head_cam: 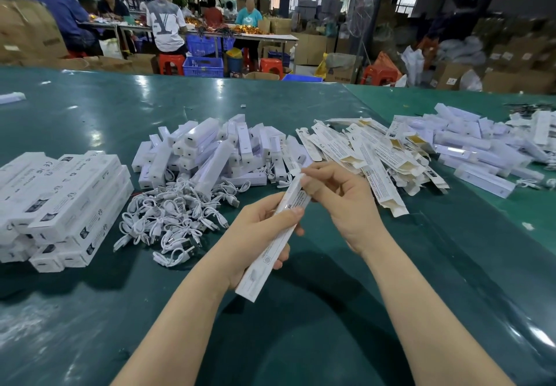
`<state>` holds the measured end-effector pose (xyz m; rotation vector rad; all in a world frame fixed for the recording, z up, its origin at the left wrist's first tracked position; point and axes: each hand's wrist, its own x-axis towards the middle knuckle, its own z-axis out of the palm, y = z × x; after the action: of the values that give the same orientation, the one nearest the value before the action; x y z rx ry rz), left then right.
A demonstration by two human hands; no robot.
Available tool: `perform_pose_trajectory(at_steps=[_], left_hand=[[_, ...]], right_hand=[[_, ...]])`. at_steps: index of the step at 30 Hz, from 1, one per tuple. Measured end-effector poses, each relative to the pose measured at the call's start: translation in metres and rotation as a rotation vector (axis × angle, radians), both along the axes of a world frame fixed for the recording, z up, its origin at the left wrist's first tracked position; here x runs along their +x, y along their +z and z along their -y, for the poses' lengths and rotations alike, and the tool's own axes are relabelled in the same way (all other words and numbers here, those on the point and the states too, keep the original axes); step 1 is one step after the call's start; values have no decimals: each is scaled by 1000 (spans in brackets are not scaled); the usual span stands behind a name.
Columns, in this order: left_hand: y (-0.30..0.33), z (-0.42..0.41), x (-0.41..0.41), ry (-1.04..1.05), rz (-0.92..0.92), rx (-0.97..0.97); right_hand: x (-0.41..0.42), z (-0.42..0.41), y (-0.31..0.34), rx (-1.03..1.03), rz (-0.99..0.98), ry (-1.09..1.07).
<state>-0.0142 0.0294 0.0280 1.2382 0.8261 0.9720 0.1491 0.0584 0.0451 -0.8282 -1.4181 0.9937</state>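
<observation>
— Where is the carton [270, 253] right now?

— Up off the bench [301, 340], slanted between both hands. The left hand [258, 235] is wrapped round its lower half, thumb across the printed face, and the right hand [343, 202] pinches the far end with thumb and fingertips. I judge that to be the end flap being tucked shut, though the fingers hide the flap itself

— So this one is nearly packed?

— It looks so – I cannot see inside, but the carton is squared up and full-length. Closing that end seems to be all that is left on it

— And the whole job?

— Somewhere in the middle, I would say. A stack of closed boxes [66, 205] sits at the left edge of the bench. Ahead of the hands lies a heap of white bars [204, 150], with a tangle of white cables [174, 220] just in front of it, none of it boxed. To the right is a spread of flat cartons [370, 156], not yet folded, and beyond them another heap of bars [481, 150] – plenty to go
</observation>
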Motion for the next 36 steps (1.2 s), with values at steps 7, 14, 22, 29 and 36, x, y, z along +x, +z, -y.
perform_pose_trajectory(at_steps=[7, 14, 22, 29, 36], left_hand=[[-1, -6, 6, 14, 70, -270], [0, -8, 5, 41, 241, -433], [-4, -7, 14, 535, -72, 38], [-16, -10, 9, 814, -22, 45], [-18, -10, 9, 603, -408, 295]], right_hand=[[-1, -8, -11, -304, -29, 24], [2, -14, -15, -528, -268, -79], [0, -15, -19, -609, -513, -305], [-11, -9, -22, -537, -530, -231], [14, -10, -1, -211, -334, -487]])
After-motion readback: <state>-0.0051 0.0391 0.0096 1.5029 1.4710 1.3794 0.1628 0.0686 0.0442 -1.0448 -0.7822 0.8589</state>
